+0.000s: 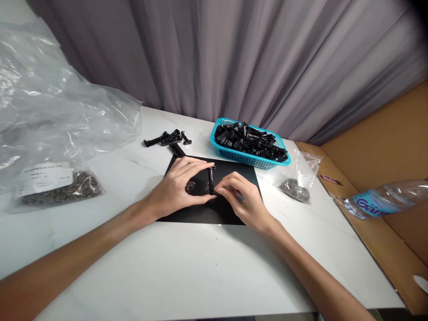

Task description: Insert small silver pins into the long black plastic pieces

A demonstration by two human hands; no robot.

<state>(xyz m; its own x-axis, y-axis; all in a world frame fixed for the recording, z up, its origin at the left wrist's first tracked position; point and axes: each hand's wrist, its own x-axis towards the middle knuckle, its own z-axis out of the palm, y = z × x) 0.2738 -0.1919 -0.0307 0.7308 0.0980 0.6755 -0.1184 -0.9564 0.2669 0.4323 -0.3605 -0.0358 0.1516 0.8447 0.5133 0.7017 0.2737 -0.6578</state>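
Observation:
Between the thumb and fingers of my left hand (177,183) a slim black plastic part (211,179) is held by its two ends. My right hand (242,194) is closed in a pinch at the near end of that part; anything between its fingertips is too small to make out. Both hands are over a black mat (200,215) on the white table. Behind my left thumb lies a small pile of tiny metal pieces (190,186) on the mat, and a few more lie near the black part.
A turquoise basket (247,157) full of black parts stands behind the mat. Several loose black parts (170,137) lie to its left. Bags of small metal pieces lie left (80,185) and right (296,189). A plastic bottle (377,200) lies on cardboard at the right.

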